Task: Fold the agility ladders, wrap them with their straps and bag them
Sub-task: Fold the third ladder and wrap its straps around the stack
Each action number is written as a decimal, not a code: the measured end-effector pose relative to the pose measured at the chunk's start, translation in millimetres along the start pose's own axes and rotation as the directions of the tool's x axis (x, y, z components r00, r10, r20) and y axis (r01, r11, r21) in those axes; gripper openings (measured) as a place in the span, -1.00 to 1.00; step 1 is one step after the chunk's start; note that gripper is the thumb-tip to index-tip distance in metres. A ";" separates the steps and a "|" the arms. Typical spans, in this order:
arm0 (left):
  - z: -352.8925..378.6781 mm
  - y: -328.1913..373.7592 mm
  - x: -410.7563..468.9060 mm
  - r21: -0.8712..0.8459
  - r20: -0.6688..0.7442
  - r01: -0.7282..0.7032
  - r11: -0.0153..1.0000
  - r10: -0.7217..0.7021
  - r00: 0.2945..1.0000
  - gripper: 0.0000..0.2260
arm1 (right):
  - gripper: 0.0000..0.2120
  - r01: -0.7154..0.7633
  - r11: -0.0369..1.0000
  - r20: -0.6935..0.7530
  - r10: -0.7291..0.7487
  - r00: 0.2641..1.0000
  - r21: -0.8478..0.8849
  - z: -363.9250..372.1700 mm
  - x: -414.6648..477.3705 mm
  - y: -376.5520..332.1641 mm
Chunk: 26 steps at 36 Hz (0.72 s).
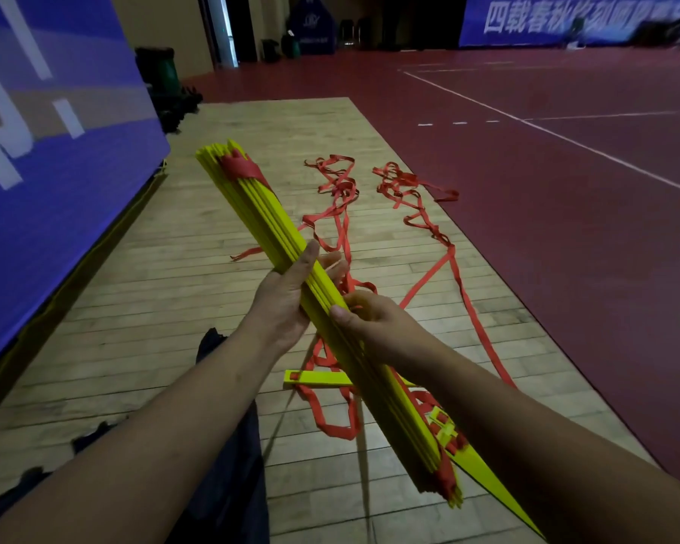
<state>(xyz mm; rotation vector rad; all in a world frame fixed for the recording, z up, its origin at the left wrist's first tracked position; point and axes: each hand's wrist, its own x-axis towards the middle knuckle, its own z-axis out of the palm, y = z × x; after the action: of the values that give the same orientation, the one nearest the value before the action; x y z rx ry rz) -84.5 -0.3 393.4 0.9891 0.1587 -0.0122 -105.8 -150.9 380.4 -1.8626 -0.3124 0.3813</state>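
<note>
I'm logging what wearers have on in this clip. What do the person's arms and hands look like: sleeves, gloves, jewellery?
The left hand and right hand wear no gloves, and no ring, watch or bracelet is visible. No sleeves show either: both arms are bare right to the frame's edge, with no markings or straps on them.

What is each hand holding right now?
Left hand: grips the bundle of yellow rungs.
Right hand: grips the same bundle, nearer the body.
</note>
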 end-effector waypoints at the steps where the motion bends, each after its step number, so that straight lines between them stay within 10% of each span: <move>1: -1.6 1.4 2.2 0.016 0.011 -0.017 1.000 0.017 1.000 -0.45 | -0.61 0.002 1.000 0.004 -0.002 1.000 -0.007 0.0 -0.2 -0.8; 8: -12.2 5.7 10.6 -0.225 0.026 0.006 0.974 -0.001 1.000 -0.77 | -0.59 0.040 0.988 0.041 -0.035 0.999 -0.151 7.0 0.6 3.3; 17: -3.6 4.8 12.3 0.011 -0.227 -0.010 1.000 0.013 0.974 -0.86 | -0.42 -0.013 0.927 0.062 0.039 0.997 -0.375 19.7 7.9 3.1; 26: 6.4 5.3 7.8 -0.055 -0.138 0.166 0.985 -0.172 0.975 -0.68 | -0.86 -0.250 0.952 0.047 0.261 0.964 -0.175 6.1 12.0 8.6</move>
<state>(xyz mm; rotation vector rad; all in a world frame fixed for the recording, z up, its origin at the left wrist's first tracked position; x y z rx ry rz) -75.5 -2.3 400.1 0.9310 0.3728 -0.0939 -97.2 -143.5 369.2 -2.0654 -0.1525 0.6141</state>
